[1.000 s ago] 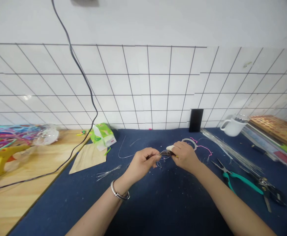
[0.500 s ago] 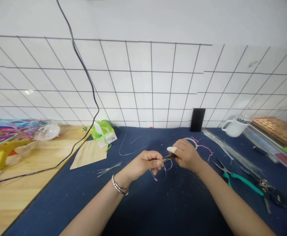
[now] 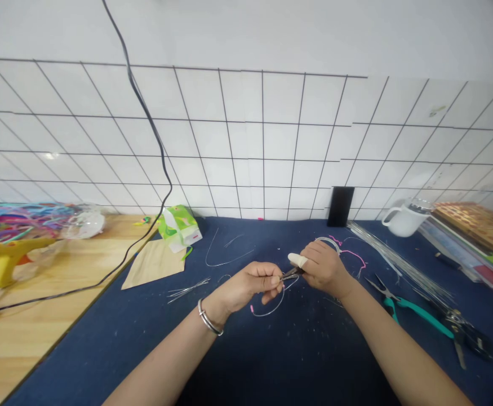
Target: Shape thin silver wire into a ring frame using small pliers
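Note:
Between thumb and fingers, my left hand pinches a thin silver wire bent into loops, with a bit of pink at its free end. My right hand, a white cover on one finger, is closed around pliers whose dark jaws meet the wire right by my left fingertips. The handles are hidden in my palm. Just behind the right hand lie a pale ring and a pink twisted strand.
Teal-handled pliers lie at the right, near a bundle of straight wires and a white pitcher. A black phone-like slab leans on the wall. Left are short wires, a beige cloth and a yellow glue gun.
The wire's pink-tipped end has swung left and its loop has opened out. The plier jaws have come closer to my left fingertips. The view has shifted slightly.

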`<state>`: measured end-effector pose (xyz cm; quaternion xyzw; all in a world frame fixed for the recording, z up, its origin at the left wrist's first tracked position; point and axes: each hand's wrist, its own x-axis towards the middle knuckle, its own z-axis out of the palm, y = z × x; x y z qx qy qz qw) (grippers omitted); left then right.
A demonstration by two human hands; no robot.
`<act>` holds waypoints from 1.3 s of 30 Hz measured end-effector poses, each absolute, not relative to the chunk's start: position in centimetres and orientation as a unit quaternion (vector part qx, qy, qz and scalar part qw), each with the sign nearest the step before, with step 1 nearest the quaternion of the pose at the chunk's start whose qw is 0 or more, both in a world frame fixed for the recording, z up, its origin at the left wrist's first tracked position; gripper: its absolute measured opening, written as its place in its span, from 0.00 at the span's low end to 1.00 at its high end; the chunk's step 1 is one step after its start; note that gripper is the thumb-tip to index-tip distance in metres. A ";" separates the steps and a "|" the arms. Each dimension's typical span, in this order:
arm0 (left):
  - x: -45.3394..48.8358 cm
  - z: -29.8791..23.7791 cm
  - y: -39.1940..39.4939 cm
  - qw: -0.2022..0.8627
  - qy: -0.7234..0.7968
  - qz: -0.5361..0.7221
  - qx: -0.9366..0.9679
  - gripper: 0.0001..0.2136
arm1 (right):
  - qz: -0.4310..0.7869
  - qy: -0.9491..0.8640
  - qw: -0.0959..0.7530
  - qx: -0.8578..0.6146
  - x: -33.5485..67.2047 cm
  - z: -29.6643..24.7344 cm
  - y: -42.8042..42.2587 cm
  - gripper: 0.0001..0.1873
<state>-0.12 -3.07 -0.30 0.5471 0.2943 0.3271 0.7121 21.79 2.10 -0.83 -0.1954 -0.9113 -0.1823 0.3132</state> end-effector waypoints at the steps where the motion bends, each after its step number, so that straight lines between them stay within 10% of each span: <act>1: -0.1 -0.3 -3.1 0.707 0.294 0.330 0.552 0.11 | -0.187 -0.911 0.309 -0.198 21.8 -0.9 2.1 0.13; 21: 0.1 -0.7 -2.8 0.683 0.321 0.344 0.558 0.10 | -0.251 -0.905 0.269 -0.216 22.6 -0.5 2.2 0.13; 39: -0.5 0.4 -2.6 0.423 0.366 0.375 0.740 0.11 | -0.178 -0.897 0.313 -0.257 22.4 -1.1 2.8 0.12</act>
